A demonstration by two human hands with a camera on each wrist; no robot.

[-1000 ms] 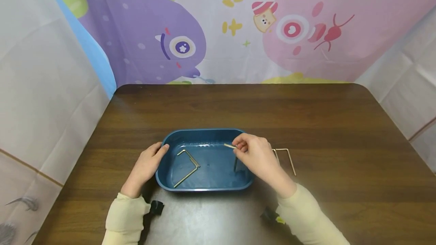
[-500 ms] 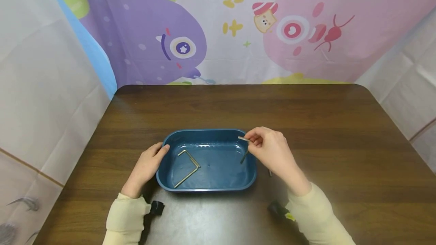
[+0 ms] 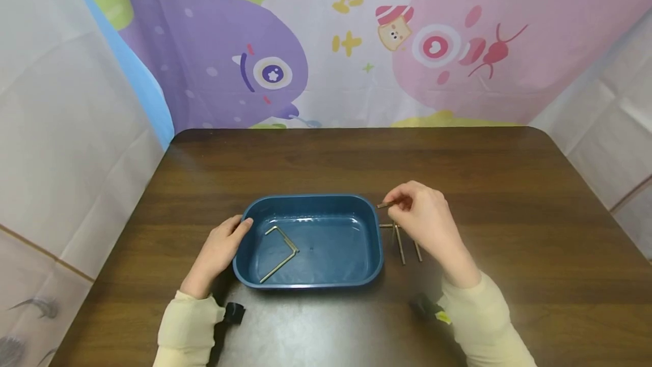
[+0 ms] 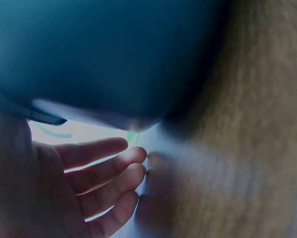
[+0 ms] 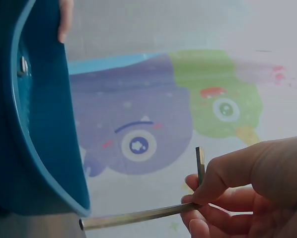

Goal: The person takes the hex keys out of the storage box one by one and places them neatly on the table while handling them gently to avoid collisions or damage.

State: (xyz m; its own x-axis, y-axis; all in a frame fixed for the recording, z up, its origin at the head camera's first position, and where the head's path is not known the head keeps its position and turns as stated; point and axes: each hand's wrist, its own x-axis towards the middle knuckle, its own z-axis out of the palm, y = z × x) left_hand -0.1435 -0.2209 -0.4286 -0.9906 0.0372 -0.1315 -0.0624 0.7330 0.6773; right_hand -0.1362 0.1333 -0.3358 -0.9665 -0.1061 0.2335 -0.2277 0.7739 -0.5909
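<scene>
My left hand (image 3: pixel 219 248) holds the left end of the blue plastic tray (image 3: pixel 308 286), its thumb over the rim. In the left wrist view its fingers (image 4: pixel 109 168) spread loosely outside the wall, low over the tabletop. My right hand (image 3: pixel 425 217) is just past the tray's right end, pinching an L-shaped hex key (image 5: pixel 138 217) near its bend between thumb and fingertips. The key's long arm points toward the tray's rim in the right wrist view. Inside the tray at the left lie overlapping hex keys (image 3: pixel 278 266).
More hex keys (image 3: pixel 400 245) lie on the table right of the tray, partly hidden under my right hand. The brown wooden table (image 3: pixel 326 163) ends at a cartoon-printed curtain (image 3: pixel 351 89) at the back. Pale curtains hang at both sides.
My right hand has moved right with the hex key, from above the tray's right part to over the table beside it. My left hand and the tray have stayed nearly still.
</scene>
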